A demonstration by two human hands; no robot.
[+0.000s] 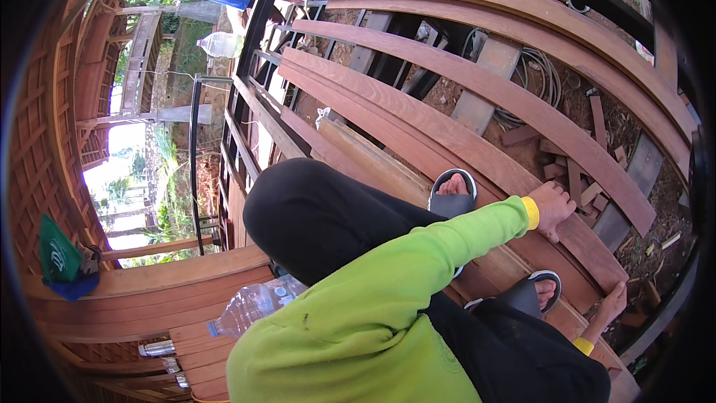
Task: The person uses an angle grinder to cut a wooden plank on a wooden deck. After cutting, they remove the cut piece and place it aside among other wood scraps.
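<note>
A long reddish-brown wooden plank (447, 130) runs from the upper left down to the lower right, in front of my feet. My left hand (553, 211) lies across it near its right end, fingers curled over the far edge and thumb on the near side. At the plank's right end, my right hand (613, 302) grips the corner; part of its fingers is hidden. Close beside this plank on my side lies another board (395, 134). My sandalled feet (453, 192) rest on the boards nearest me.
Beyond the plank, more loose planks (477, 78) lie across a dark metal frame (257, 30) with open gaps. Below are coiled cable (538, 78) and wood offcuts (578, 179). A large clear plastic bottle (250, 306) stands left of me, near a green-and-blue cloth item (63, 257).
</note>
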